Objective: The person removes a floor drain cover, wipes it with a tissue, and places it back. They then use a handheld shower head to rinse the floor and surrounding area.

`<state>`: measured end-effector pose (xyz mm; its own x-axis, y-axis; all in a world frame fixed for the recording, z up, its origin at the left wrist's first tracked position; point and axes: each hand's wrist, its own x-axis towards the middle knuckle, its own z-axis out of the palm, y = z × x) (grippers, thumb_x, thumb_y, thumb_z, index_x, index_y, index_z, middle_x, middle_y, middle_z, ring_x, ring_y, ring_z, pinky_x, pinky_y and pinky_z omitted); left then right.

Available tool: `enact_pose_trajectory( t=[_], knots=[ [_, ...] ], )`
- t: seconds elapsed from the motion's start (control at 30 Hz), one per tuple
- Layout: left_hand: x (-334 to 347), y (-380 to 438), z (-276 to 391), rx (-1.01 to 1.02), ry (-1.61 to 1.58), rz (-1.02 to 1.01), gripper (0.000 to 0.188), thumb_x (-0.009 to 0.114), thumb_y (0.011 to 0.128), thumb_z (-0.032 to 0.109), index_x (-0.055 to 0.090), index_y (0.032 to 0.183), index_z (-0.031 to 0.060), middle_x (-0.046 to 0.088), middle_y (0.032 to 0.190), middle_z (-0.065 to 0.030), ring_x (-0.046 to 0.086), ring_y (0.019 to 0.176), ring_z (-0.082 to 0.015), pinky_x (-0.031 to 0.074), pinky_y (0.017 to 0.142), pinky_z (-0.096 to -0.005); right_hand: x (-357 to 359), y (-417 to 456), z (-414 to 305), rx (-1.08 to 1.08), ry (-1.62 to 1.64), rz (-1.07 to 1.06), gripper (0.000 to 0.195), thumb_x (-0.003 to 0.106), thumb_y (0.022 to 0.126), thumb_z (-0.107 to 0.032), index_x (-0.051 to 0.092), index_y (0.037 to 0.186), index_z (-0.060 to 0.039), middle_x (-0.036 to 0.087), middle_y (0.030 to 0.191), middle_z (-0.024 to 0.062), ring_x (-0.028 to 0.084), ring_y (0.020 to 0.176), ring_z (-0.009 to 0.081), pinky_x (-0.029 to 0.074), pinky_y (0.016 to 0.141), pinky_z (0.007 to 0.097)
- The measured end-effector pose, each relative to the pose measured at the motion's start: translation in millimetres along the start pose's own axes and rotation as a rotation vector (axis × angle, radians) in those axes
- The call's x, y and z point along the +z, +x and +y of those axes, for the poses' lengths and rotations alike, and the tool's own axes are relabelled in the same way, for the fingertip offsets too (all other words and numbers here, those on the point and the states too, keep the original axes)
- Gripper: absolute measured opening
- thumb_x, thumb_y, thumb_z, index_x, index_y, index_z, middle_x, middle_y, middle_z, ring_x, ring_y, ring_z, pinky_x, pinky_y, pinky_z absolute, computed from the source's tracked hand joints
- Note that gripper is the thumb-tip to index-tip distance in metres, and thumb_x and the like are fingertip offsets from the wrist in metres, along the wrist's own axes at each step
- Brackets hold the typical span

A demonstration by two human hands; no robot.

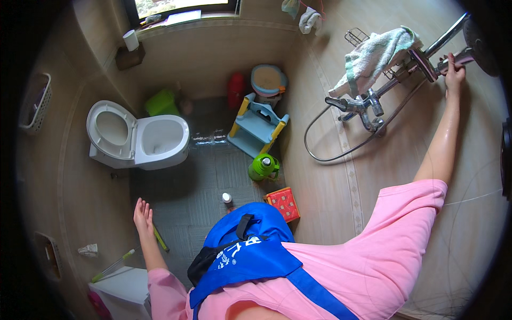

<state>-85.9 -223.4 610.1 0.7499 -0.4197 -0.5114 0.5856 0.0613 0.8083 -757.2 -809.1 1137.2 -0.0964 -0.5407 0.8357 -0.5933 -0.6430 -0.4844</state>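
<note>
My right hand (455,76) reaches up the tiled wall and grips the handle of a shower head (460,58) by its holder on the chrome rail. A white and green towel (376,56) hangs over a wire rack beside that rail. Below it are the shower mixer tap (362,106) and a looping metal hose (344,158). My left hand (143,214) is held out over the floor at the left, fingers apart, with nothing in it. The toilet (160,138), its lid and seat raised, stands beyond that hand.
A blue and yellow plastic step stool (256,126), a green thermos flask (262,168), a small white bottle (227,197) and a red-topped stool (283,203) stand on the grey floor. Behind are a red container (236,90) and a green bin (162,103). A white cabinet (124,286) is at lower left.
</note>
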Motion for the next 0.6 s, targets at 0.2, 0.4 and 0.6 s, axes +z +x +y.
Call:
enact_pose_trajectory(
  t=[0.2,0.4,0.6],
  knots=[
    [-23,-1,13,-0.004,-0.090,0.036,0.039,0.051,0.089,0.026,0.051,0.124,0.0104,0.053,0.120,-0.0046,0.050,0.110,-0.0149,0.038,0.096,-0.0319,-21,29,-98,-0.278,-0.606,0.212,0.041,0.059,0.083,-0.046,0.064,0.084,-0.0044,0.068,0.080,0.0055,0.063,0.080,0.0152,0.046,0.071,0.0278],
    [7,-16,32,-0.019,-0.256,0.046,0.036,0.050,0.089,0.026,0.052,0.121,0.0073,0.054,0.114,-0.0055,0.051,0.105,-0.0172,0.040,0.093,-0.0326,118,-218,-169,0.084,0.095,-0.586,0.014,0.052,0.080,-0.016,0.061,0.079,-0.0067,0.059,0.075,0.0051,0.056,0.071,0.0148,0.044,0.073,0.0297],
    [116,-84,7,-0.125,0.295,-0.400,0.048,0.060,0.083,0.027,0.048,0.126,0.0090,0.049,0.126,-0.0050,0.046,0.114,-0.0181,0.034,0.098,-0.0362,252,-530,-213,0.292,0.128,-1.004,0.028,0.068,0.067,-0.019,0.055,0.091,-0.0128,0.060,0.085,0.0123,0.060,0.077,0.0328,0.046,0.064,0.0407]
  ],
)
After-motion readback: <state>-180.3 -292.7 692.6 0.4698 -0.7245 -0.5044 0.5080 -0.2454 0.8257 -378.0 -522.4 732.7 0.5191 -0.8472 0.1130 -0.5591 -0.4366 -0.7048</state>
